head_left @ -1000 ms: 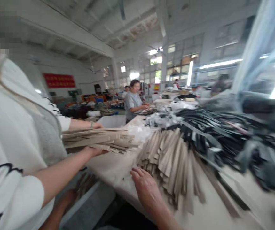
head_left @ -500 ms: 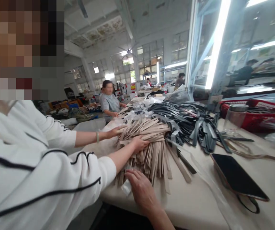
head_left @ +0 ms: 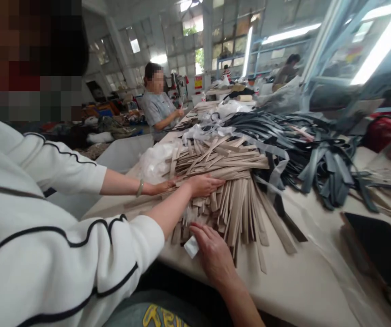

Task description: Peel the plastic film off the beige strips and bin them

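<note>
My right hand (head_left: 214,254) comes in from the bottom, its fingers bent and closed at the near edge of a heap of flat beige strips (head_left: 239,209). A small shiny white piece (head_left: 191,246), perhaps film or paper, shows under my fingers and seems pinched there; my thumb is mostly hidden. Just beyond, a co-worker's two hands lie on the heap, the nearer hand (head_left: 205,185) flat across the strips and the farther hand (head_left: 164,186) at its left side. Many strips fan toward the table's near edge. My left hand is out of view.
Black strips (head_left: 328,172) lie in a tangled pile to the right, with clear film (head_left: 277,165) between the heaps. A dark phone (head_left: 379,250) rests on the pale table (head_left: 284,290). The co-worker's white sleeve (head_left: 120,245) fills the left. Another person (head_left: 157,102) stands farther back.
The view has tilted down and turned left. My right hand has moved slightly toward the heap, the white piece moving with it. The co-worker's nearer hand has flattened over the strips.
</note>
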A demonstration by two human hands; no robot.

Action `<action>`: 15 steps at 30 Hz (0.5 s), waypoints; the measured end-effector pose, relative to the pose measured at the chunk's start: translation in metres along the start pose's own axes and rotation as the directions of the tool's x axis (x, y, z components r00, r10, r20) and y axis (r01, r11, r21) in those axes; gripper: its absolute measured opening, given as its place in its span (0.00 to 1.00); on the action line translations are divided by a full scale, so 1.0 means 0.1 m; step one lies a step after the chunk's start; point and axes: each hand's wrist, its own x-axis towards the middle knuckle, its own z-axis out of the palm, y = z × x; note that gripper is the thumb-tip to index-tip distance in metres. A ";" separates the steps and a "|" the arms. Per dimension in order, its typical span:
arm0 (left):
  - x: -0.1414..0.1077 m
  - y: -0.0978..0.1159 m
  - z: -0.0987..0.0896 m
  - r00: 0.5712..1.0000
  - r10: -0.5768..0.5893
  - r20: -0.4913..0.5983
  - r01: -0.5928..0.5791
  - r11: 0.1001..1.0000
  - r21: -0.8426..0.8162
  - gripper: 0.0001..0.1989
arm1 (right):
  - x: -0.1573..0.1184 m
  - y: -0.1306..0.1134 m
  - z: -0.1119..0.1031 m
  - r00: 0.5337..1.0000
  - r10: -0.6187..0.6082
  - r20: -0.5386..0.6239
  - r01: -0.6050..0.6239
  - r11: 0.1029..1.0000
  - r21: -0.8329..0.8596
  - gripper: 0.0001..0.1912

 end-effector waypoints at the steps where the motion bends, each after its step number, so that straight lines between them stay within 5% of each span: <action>1: 0.02 -0.03 0.06 0.996 0.052 -0.070 -0.053 0.999 -0.004 0.34 | 0.00 0.01 0.00 1.000 -0.013 0.004 0.013 1.000 -0.011 0.23; 5: 0.10 -0.18 0.27 0.865 0.229 -0.447 -0.170 0.971 0.167 0.40 | 0.02 0.05 -0.02 0.998 -0.070 -0.002 0.070 0.997 -0.031 0.24; 7: 0.11 -0.21 0.34 0.846 0.237 -0.477 -0.112 0.955 0.275 0.42 | 0.03 0.06 -0.02 0.996 -0.087 0.009 0.087 0.996 -0.032 0.24; 12: 0.08 -0.14 0.50 0.947 0.272 -0.172 -0.213 0.930 0.298 0.37 | 0.05 0.05 -0.01 0.996 -0.077 0.050 0.079 0.996 -0.041 0.23; 15: 0.03 -0.08 0.71 0.986 0.146 0.081 -0.145 0.989 -0.016 0.29 | 0.05 0.04 -0.02 0.997 -0.060 0.049 0.062 0.997 -0.040 0.22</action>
